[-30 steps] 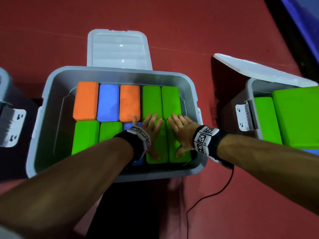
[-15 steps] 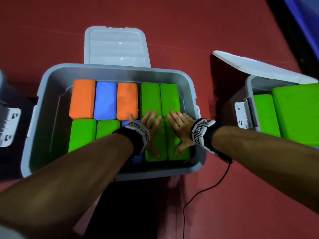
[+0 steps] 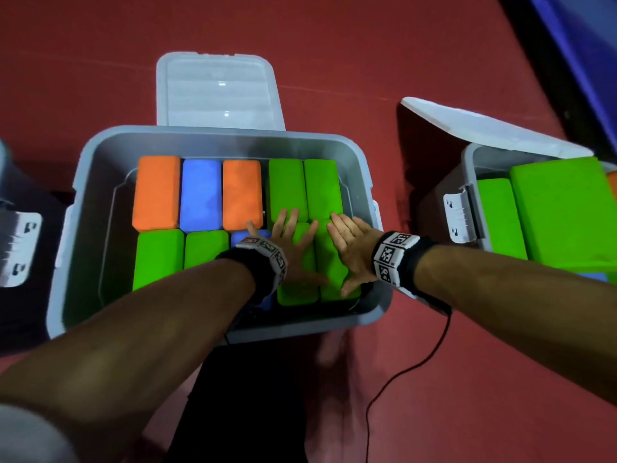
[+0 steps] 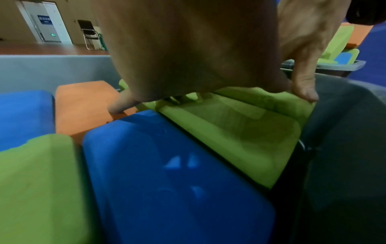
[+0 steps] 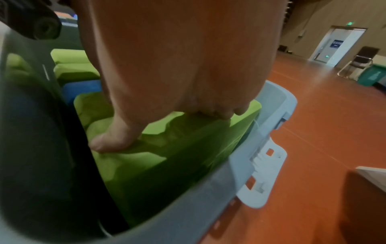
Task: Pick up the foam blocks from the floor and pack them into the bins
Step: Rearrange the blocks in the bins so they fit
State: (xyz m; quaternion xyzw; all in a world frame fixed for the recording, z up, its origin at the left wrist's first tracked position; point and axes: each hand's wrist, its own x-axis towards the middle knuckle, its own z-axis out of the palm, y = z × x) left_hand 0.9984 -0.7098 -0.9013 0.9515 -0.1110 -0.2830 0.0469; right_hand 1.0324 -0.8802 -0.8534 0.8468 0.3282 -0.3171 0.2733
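Both flat hands, left (image 3: 293,248) and right (image 3: 350,248), press green blocks (image 3: 334,275) against bin wall (image 3: 370,195).

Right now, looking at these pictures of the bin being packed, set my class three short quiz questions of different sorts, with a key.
1. True or false: both hands press flat on green blocks in the middle bin.
2. How many orange blocks show in that bin's far row? A) one B) two C) three
3. Fill in: the bin's lid lies on the floor at its ____ side.

Key
1. True: left hand and right hand lie with straight fingers on the two near green blocks.
2. B: orange blocks.
3. far.
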